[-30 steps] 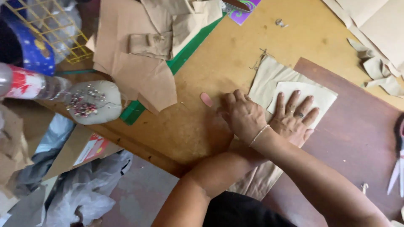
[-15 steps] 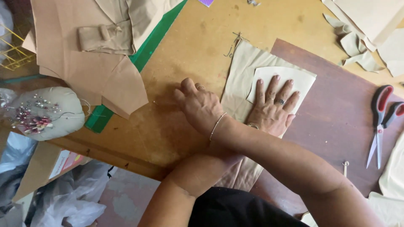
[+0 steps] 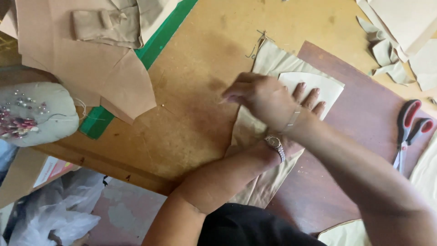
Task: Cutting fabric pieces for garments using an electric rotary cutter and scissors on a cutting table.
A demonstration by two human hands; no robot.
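Observation:
My arms are crossed over a beige fabric piece [image 3: 251, 132] that lies half on a dark brown board [image 3: 364, 114]. My left hand [image 3: 310, 97], with a watch on its wrist, lies flat, fingers spread, on a white curved paper pattern piece [image 3: 321, 83] on top of the fabric. My right hand [image 3: 257, 98], a bracelet at its wrist, lies over the left one. Its fingers are curled and pinched together at the fabric's left edge. What they pinch is too small to tell.
Red-handled scissors [image 3: 407, 127] lie on the board at the right. Fabric scraps [image 3: 387, 54] sit at the far right. Brown paper patterns [image 3: 91, 68] and a green strip [image 3: 157, 48] cover the wooden table [image 3: 191, 114] at the left. A grey pincushion [image 3: 38, 114] sits at the left edge.
My right hand went from flat and spread to curled and pinched at the fabric's left edge. The view has shifted left, so the scissors now sit further right.

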